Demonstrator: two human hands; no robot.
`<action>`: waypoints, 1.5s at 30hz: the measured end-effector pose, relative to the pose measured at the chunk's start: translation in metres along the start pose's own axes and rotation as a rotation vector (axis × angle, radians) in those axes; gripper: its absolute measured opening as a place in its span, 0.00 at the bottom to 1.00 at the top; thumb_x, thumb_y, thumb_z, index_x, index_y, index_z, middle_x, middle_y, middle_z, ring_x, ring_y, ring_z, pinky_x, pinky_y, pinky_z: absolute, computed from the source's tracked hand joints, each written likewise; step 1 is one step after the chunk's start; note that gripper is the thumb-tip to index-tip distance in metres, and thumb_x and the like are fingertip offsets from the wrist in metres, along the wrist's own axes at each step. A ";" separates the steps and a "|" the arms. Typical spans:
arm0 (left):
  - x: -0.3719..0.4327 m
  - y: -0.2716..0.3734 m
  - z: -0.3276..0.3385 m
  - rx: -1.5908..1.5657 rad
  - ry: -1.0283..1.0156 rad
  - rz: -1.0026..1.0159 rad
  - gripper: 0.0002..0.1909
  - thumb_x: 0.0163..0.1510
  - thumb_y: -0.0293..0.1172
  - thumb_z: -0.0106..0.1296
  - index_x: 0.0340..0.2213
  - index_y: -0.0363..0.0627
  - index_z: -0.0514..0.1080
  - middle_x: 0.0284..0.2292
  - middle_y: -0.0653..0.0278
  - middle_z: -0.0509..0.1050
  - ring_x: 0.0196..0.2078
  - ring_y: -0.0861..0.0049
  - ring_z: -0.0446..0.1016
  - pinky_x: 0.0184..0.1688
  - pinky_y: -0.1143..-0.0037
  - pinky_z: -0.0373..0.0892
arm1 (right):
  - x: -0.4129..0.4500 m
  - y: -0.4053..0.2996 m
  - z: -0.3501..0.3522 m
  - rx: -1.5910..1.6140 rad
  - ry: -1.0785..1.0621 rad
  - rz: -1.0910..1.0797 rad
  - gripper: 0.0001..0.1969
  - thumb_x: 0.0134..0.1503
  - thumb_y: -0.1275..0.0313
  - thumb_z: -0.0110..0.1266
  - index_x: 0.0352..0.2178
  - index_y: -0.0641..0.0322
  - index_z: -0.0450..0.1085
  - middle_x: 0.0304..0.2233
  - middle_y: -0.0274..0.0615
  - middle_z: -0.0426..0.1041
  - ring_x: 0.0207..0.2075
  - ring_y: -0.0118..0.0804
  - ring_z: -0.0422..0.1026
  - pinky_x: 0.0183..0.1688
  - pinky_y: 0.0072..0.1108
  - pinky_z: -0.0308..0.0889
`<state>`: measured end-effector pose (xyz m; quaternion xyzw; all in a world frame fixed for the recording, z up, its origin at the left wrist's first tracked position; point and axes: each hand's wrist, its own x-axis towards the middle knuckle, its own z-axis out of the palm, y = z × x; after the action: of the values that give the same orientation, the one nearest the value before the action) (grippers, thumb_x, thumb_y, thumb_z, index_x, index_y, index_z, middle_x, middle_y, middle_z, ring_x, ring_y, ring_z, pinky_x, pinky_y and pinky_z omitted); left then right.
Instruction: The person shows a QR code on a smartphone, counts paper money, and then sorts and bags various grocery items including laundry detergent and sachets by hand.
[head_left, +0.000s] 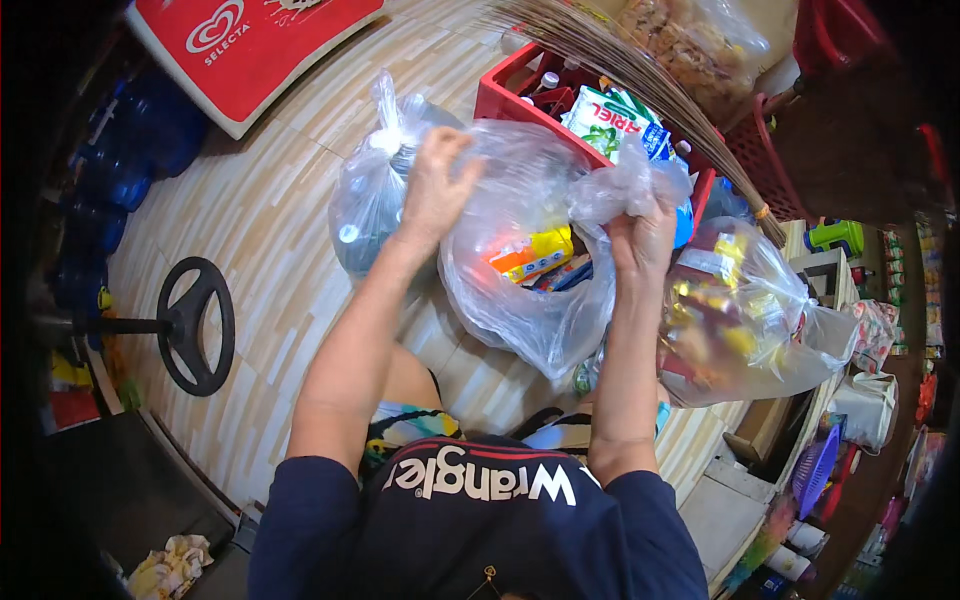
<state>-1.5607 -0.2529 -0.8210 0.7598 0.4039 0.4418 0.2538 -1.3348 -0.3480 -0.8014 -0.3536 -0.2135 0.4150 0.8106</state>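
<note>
A translucent plastic bag (525, 330) stands on the floor before me with its mouth open. Inside it lie a yellow-and-orange packet (531, 255) and some darker packets (564, 276). My right hand (643, 238) grips a bunched part of this bag's rim. Over the bag's left side hovers my left hand (439, 184), slightly blurred, thumb and fingers apart with nothing visible between them. Just left of it is a knotted clear bag (367, 217) of what look like bottles. To the right of my right arm sits another tied bag (739, 315), filled with gold, yellow and red packets.
Behind the bags stands a red crate (506, 94) with bottles and an Ariel detergent pack (611, 116). A stick broom (675, 97) leans across it. A black steering wheel (196, 326) juts in at left, below blue water containers (135, 150) and a red Selecta freezer (247, 52). Shelves line the right.
</note>
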 end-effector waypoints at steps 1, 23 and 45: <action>-0.005 0.013 0.009 -0.096 -0.071 0.003 0.18 0.44 0.32 0.56 0.37 0.34 0.70 0.39 0.55 0.67 0.44 0.66 0.67 0.48 0.74 0.62 | -0.003 0.005 0.009 -0.048 -0.059 -0.002 0.11 0.47 0.83 0.52 0.35 0.65 0.68 0.35 0.39 0.72 0.34 0.33 0.72 0.39 0.24 0.68; -0.007 0.028 0.000 -0.724 -0.444 -0.323 0.09 0.42 0.22 0.55 0.30 0.36 0.73 0.30 0.68 0.71 0.35 0.82 0.69 0.40 0.80 0.64 | -0.038 0.021 0.048 -1.102 -0.574 -0.424 0.21 0.37 0.69 0.64 0.36 0.63 0.68 0.39 0.45 0.70 0.46 0.39 0.66 0.51 0.29 0.58; 0.013 0.052 -0.039 -1.272 0.101 -0.269 0.16 0.42 0.13 0.51 0.35 0.39 0.68 0.30 0.66 0.71 0.32 0.83 0.70 0.36 0.83 0.68 | -0.031 0.049 0.015 -1.205 -0.658 0.112 0.21 0.34 0.63 0.56 0.29 0.69 0.71 0.33 0.54 0.72 0.35 0.49 0.71 0.41 0.30 0.65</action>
<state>-1.5709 -0.2691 -0.7570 0.3822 0.1664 0.5944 0.6877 -1.3878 -0.3473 -0.8299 -0.6088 -0.6234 0.3510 0.3427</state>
